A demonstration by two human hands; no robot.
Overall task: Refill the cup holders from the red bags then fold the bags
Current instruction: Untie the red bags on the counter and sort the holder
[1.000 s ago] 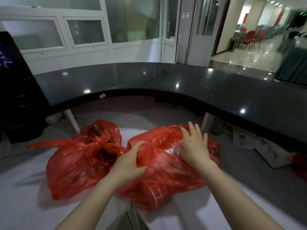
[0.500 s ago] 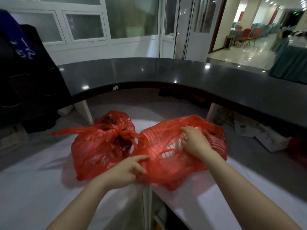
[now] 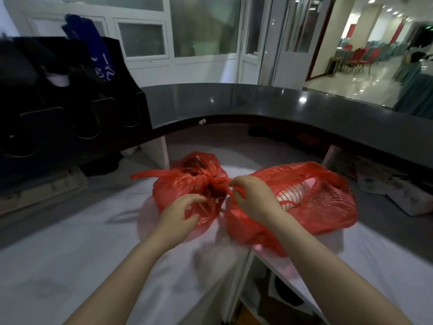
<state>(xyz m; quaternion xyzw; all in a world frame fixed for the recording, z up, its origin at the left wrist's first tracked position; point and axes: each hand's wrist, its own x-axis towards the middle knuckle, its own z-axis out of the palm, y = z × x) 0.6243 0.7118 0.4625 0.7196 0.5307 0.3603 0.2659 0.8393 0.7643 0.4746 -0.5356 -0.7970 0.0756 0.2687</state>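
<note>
Two red bags are lying side by side on the white worktop (image 3: pixel 70 254), touching where they meet. The tied red bag (image 3: pixel 178 184) is sitting at about 12 o'clock from the person, its top gathered into a knot (image 3: pixel 214 181), with one loose handle trailing off toward 9 o'clock. The open red bag (image 3: pixel 328 212) is sprawling at 1 o'clock, its near corner hanging over the worktop's edge. Its mouth is gaping toward 12 o'clock, and a stack of cups (image 3: pixel 295 194) is showing inside it, lying on its side.

The left hand (image 3: pixel 180 214) is reaching in from 7 o'clock and gripping the near side of the tied bag, its fingers (image 3: pixel 196 198) curling into the plastic just below the knot. The right hand (image 3: pixel 254 199) is coming in from 5 o'clock across the open bag, its fingers (image 3: pixel 236 184) bent and pinching a twisted red strand right beside the knot; which bag that strand belongs to is hard to tell.

A black cup holder (image 3: pixel 77 118) with rounded slots is standing at 10 o'clock, well apart from the bags. A curved black counter (image 3: pixel 304 113) is arching over the worktop from 11 to 2 o'clock. Cardboard boxes (image 3: pixel 386 191) are resting beneath it at 3 o'clock, and red chairs (image 3: pixel 358 57) are standing in the hall at 2 o'clock.
</note>
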